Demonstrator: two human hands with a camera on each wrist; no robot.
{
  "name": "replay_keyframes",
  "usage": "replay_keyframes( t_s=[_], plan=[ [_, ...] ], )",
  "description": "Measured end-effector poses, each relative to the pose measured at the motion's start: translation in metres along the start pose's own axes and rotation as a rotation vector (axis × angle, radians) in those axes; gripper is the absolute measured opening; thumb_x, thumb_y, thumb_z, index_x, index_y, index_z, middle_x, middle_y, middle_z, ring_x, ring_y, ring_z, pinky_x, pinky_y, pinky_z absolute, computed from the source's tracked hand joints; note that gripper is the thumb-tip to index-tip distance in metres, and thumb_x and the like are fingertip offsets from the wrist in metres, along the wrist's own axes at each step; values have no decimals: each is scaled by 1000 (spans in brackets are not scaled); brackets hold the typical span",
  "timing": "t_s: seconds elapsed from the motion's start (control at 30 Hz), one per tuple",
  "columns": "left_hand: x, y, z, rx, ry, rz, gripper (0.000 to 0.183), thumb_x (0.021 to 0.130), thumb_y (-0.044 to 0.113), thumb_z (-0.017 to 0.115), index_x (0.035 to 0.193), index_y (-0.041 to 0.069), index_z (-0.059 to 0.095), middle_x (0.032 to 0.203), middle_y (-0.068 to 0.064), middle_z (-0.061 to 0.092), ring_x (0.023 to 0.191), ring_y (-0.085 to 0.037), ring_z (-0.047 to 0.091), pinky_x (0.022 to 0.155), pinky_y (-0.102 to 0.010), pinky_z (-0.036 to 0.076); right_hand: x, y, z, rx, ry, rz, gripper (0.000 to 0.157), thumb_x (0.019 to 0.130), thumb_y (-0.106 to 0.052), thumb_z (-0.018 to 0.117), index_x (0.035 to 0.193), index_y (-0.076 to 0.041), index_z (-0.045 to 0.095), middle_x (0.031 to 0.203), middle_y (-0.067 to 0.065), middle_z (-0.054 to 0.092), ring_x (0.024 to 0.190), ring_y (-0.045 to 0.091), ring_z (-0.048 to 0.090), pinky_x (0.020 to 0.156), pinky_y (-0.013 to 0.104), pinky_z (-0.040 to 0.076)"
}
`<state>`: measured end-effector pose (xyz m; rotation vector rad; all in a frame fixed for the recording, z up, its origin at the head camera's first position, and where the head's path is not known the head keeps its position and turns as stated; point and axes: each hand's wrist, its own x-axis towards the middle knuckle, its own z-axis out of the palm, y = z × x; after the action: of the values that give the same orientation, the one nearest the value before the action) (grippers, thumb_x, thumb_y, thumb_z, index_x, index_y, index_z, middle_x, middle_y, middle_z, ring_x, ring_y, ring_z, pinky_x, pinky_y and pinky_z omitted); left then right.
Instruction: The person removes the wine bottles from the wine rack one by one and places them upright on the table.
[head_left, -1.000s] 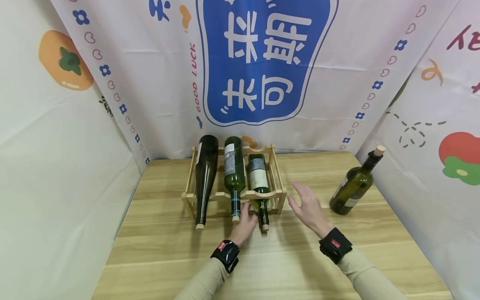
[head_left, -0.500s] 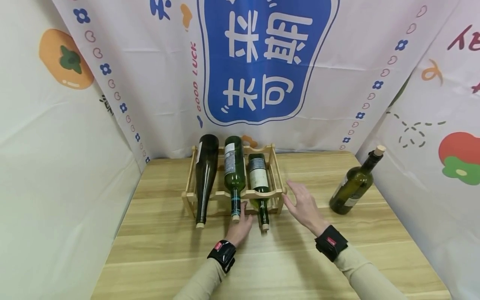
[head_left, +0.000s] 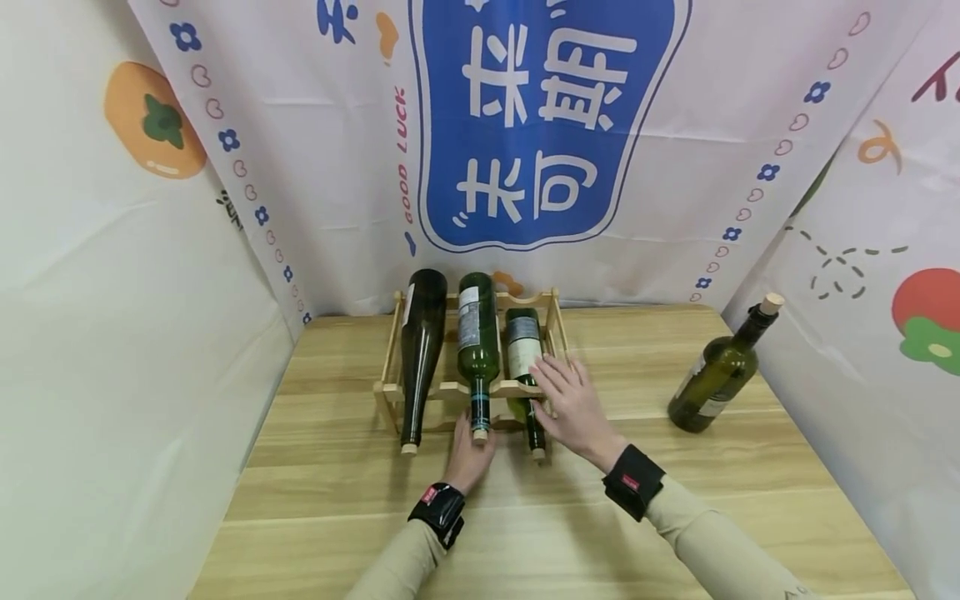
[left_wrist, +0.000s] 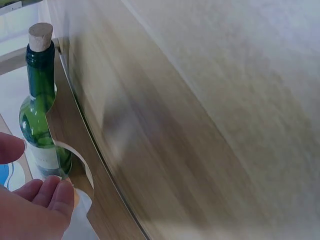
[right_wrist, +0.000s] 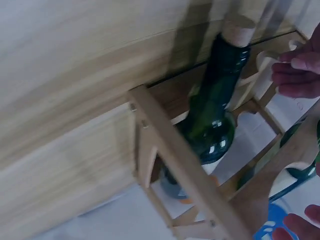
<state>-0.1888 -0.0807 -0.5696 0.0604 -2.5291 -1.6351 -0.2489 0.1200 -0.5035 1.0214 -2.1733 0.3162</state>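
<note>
In the head view a wooden wine rack holds three corked bottles lying with their necks toward the person. My left hand is under the neck of the middle green bottle, its fingertips partly hidden. Thumb and fingers of that left hand stand apart in the left wrist view. My right hand reaches over the rack's front right corner, beside the label of the lower right bottle. Contact there cannot be told. Both hands appear to hold nothing. The lower right bottle's cork shows in the right wrist view.
A long dark bottle lies at the rack's left. Another corked green bottle stands upright on the wooden table to the right. Printed cloth hangs close behind the rack and along both sides.
My right hand has moved left, from beside the rack to over its front right corner. The left hand has slid left from near the lower right bottle's neck. The head view has shifted slightly.
</note>
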Motion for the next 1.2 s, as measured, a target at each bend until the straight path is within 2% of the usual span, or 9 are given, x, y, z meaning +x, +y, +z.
replay_keyframes(
  t_s=[0.1, 0.2, 0.3, 0.47, 0.77, 1.03, 1.13, 1.2],
  plan=[
    [3, 1, -2, 71, 18, 91, 49, 87, 5, 60, 129, -15, 45, 131, -38, 43, 121, -51, 45, 102, -59, 39, 9, -10, 6, 19, -61, -72, 65, 74, -20, 78, 131, 0, 56, 138, 21, 54, 127, 36, 51, 108, 52, 39],
    [6, 3, -2, 144, 45, 173, 40, 81, -2, 64, 119, -10, 51, 109, -25, 55, 100, -38, 55, 89, -52, 47, 16, -19, 14, 48, -141, -121, 71, 76, -19, 77, 138, -2, 49, 146, 23, 45, 135, 37, 43, 109, 50, 39],
    [9, 4, -1, 186, 53, 188, 39, 78, -6, 65, 115, -6, 53, 102, -18, 57, 95, -32, 56, 85, -47, 48, 21, -26, 21, 24, -195, -159, 76, 75, -19, 78, 143, -6, 45, 150, 22, 39, 140, 37, 37, 110, 48, 38],
    [8, 5, 0, 201, 63, 168, 36, 78, -4, 63, 113, -4, 55, 101, -17, 58, 97, -32, 57, 86, -47, 48, 23, -32, 28, -31, -238, -180, 79, 76, -19, 79, 146, -11, 42, 154, 19, 34, 144, 35, 31, 113, 46, 35],
    [5, 5, -4, 181, 78, 188, 41, 76, -8, 63, 115, -5, 54, 105, -19, 60, 100, -33, 58, 89, -47, 49, 25, -35, 37, -32, -214, -196, 74, 78, -18, 77, 144, -13, 45, 155, 20, 31, 144, 35, 30, 114, 47, 33],
    [6, 6, -8, 158, 95, 212, 33, 82, -4, 62, 114, -2, 55, 106, -18, 63, 101, -31, 60, 89, -46, 49, 29, -39, 40, -14, -176, -178, 61, 81, -14, 69, 140, -13, 51, 154, 21, 32, 145, 34, 30, 112, 46, 36],
    [7, 6, -9, 90, 96, 203, 30, 84, -2, 61, 114, 0, 57, 106, -16, 65, 100, -28, 62, 88, -42, 51, 32, -40, 37, 40, -147, -154, 59, 79, -10, 67, 137, -10, 54, 152, 23, 36, 142, 35, 34, 111, 46, 38],
    [7, 6, -12, -4, 53, 176, 32, 85, -4, 59, 117, 1, 56, 106, -16, 65, 99, -28, 63, 86, -36, 52, 35, -40, 34, 92, -125, -126, 57, 78, -7, 66, 134, -7, 57, 150, 24, 39, 140, 36, 37, 111, 46, 38]
  ],
)
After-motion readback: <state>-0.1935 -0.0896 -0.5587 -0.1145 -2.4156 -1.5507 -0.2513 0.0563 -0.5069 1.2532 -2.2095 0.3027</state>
